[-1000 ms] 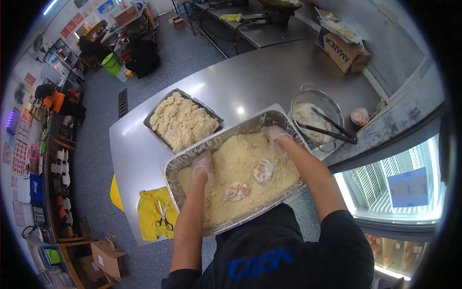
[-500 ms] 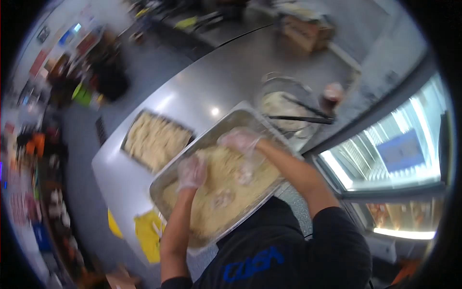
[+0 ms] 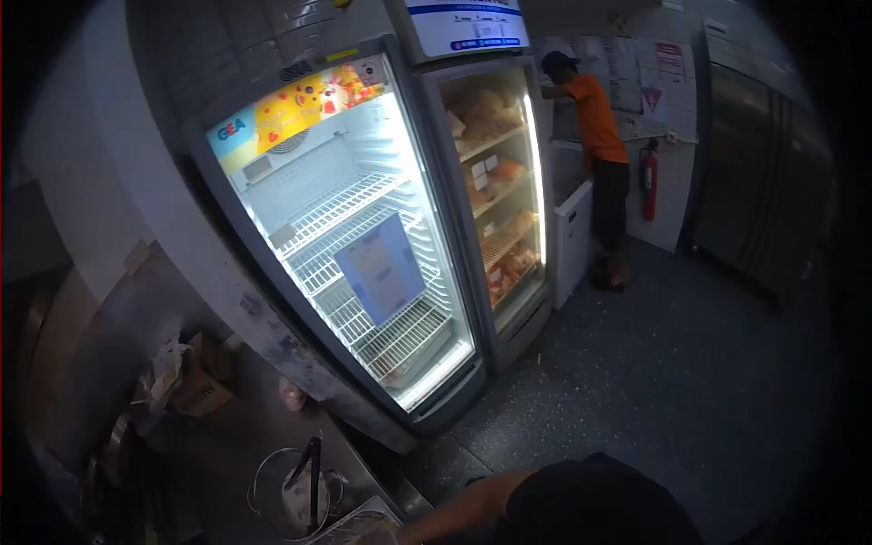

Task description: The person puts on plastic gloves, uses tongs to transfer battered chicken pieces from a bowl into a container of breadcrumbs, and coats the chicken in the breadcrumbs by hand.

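Observation:
At the bottom edge, a corner of the metal tray (image 3: 334, 529) shows, with pale breading inside. My right forearm (image 3: 454, 520) reaches in from the right towards this tray. My right hand lies at the frame's lower border, mostly cut off, so its fingers cannot be made out. Nothing of my left hand is visible. Just beyond the tray stands a round container (image 3: 292, 502) with whitish contents. Black tongs (image 3: 314, 481) lie across it.
A cardboard box (image 3: 202, 381) stands on the metal table. Ahead are a lit glass-door fridge (image 3: 363, 245) with wire racks and a second one (image 3: 495, 191) holding packed food. Farther back, a person in an orange shirt (image 3: 599, 118) leans over a white chest; a fire extinguisher (image 3: 649, 180) hangs nearby.
The view has swung up and to the right, from the tray to the fridges. Both gloved hands were in the breading before; now the left is out of frame and the right barely shows.

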`<state>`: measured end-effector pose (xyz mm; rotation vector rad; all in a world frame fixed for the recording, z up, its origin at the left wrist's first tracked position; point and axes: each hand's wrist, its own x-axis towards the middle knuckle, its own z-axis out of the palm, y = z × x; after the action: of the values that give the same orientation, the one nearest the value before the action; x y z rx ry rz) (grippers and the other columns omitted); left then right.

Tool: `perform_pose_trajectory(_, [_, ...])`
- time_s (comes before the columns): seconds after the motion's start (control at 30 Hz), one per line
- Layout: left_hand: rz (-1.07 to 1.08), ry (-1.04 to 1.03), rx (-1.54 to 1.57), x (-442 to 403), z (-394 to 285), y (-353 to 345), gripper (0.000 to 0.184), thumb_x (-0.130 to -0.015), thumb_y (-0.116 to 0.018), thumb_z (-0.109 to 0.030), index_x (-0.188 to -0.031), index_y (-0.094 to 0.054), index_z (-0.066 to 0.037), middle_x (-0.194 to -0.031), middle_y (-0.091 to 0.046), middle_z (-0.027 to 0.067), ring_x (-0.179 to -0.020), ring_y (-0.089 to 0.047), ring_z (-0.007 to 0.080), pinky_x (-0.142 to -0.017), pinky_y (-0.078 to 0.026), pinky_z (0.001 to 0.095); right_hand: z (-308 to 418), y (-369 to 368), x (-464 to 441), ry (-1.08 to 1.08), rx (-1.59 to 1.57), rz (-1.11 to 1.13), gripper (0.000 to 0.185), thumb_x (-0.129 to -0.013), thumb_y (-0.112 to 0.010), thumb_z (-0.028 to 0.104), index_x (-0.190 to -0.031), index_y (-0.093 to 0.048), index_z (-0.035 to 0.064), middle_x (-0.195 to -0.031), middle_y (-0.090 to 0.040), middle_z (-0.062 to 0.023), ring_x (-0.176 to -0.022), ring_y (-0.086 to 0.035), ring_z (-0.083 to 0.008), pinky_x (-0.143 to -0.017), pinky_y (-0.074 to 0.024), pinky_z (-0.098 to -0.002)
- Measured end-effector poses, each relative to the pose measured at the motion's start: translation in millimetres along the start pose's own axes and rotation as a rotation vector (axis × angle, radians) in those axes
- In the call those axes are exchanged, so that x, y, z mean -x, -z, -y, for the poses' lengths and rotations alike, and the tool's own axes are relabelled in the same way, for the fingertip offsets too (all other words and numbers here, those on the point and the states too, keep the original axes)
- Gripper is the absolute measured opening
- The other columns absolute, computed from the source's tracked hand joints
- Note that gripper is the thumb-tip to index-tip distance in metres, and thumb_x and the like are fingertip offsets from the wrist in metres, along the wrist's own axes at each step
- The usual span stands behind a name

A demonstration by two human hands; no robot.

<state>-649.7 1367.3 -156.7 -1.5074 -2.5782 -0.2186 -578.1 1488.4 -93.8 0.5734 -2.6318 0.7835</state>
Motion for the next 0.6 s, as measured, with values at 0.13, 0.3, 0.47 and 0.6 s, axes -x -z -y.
perform_pose_trajectory(0.13, [0.031,-0.061,0.004,-16.9,-13.6,-3.6,0.043,-0.091,-0.052,-0.028,-0.128,-0.049,-0.007,-0.11,-0.056,0.017,-0.089,-0.055,0.0344,-0.073,-0.045,0.0433,5.7,9.1,19.6,-0.01,0.053,-0.052,0.032,-0.094,-0.047,0.029,-0.118,-0.059,0.012,-0.11,-0.064,-0.0147,-0.099,-0.061,-0.0304,-0.085,-0.049,-0.0401])
perform_pose_trajectory(0.3, [0.039,-0.116,0.001,-32.3,-28.3,-8.4,0.045,-0.091,-0.051,-0.029,-0.13,-0.047,-0.007,-0.114,-0.053,0.0176,-0.093,-0.052,0.0349,-0.076,-0.042,0.0441,6.6,18.5,34.4,-0.036,0.091,-0.104,0.034,-0.094,-0.047,0.032,-0.12,-0.057,0.0123,-0.111,-0.063,-0.0145,-0.1,-0.061,-0.0303,-0.086,-0.0486,-0.0401])
perform_pose_trajectory(0.47, [0.05,-0.123,0.029,-37.5,-29.0,-12.9,0.047,-0.092,-0.05,-0.03,-0.132,-0.044,-0.006,-0.117,-0.05,0.0181,-0.098,-0.049,0.0355,-0.08,-0.04,0.0449,4.0,11.8,37.8,-0.057,0.11,-0.125,0.037,-0.094,-0.047,0.034,-0.123,-0.056,0.0126,-0.113,-0.062,-0.0143,-0.101,-0.06,-0.0302,-0.087,-0.0482,-0.0402])
perform_pose_trajectory(0.6, [0.052,-0.124,0.054,-39.6,-28.1,-17.4,0.049,-0.092,-0.05,-0.031,-0.133,-0.042,-0.006,-0.12,-0.048,0.0185,-0.101,-0.047,0.0359,-0.082,-0.038,0.0456,2.4,3.5,35.3,-0.056,0.113,-0.125,0.039,-0.094,-0.047,0.036,-0.125,-0.055,0.0128,-0.114,-0.061,-0.0141,-0.103,-0.059,-0.0301,-0.087,-0.0479,-0.0402])
